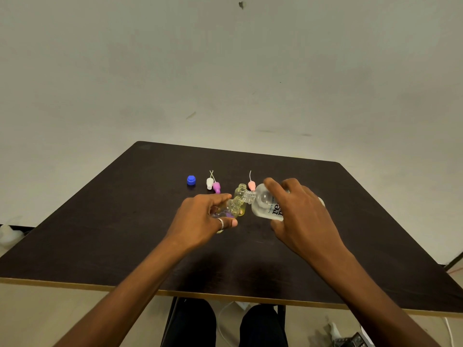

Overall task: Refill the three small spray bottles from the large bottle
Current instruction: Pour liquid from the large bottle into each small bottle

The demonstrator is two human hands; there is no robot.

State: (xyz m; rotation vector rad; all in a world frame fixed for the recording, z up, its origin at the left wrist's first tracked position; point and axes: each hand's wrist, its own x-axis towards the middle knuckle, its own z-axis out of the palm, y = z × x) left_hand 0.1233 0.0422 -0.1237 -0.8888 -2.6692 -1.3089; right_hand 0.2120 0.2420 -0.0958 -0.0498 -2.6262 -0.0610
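Observation:
My right hand (298,211) grips the large clear bottle (263,204), tipped to the left with its open neck at the mouth of a small clear bottle (234,205). My left hand (203,219) holds that small bottle, which is tilted and has yellowish liquid in it. A second small open bottle (241,194) stands just behind it. Three spray heads lie on the dark table (125,221): white (210,182), purple (216,187) and pink (251,185). The large bottle's blue cap (191,180) lies to their left. A third small bottle is hidden or cannot be made out.
A plain wall rises right behind the table's far edge. My legs and some cables on the floor (350,339) show below the table's near edge. A white object (8,234) lies on the floor at the far left.

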